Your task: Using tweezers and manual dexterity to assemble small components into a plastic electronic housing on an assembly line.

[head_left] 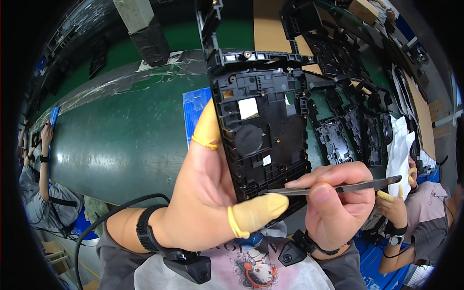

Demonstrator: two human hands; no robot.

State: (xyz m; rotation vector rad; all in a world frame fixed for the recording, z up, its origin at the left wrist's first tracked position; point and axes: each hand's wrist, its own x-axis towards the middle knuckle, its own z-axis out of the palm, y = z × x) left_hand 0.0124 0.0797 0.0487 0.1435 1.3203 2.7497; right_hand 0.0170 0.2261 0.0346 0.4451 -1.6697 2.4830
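My left hand (pixel 191 205) grips a black moulded plastic frame (pixel 285 130) by its left side and lower edge, tilted up above the bench. Yellow finger cots cover the thumb and one finger. The frame has ribs, small brass-coloured inserts, a round dark disc and cut-out windows. Between the thumb and fingers of my right hand (pixel 336 208) is a pair of metal tweezers (pixel 369 185). Their tips point left, at the frame's lower edge beside my left thumb. Whether the tips hold anything is too small to tell.
Several similar black frames (pixel 333 140) lie on the green bench (pixel 121 135) to the right. A blue sheet (pixel 195 104) lies behind my left hand. White crumpled sheets (pixel 400 145) stand near a co-worker's hand (pixel 394 205) at right. Another person's arm (pixel 45 145) reaches in from the left.
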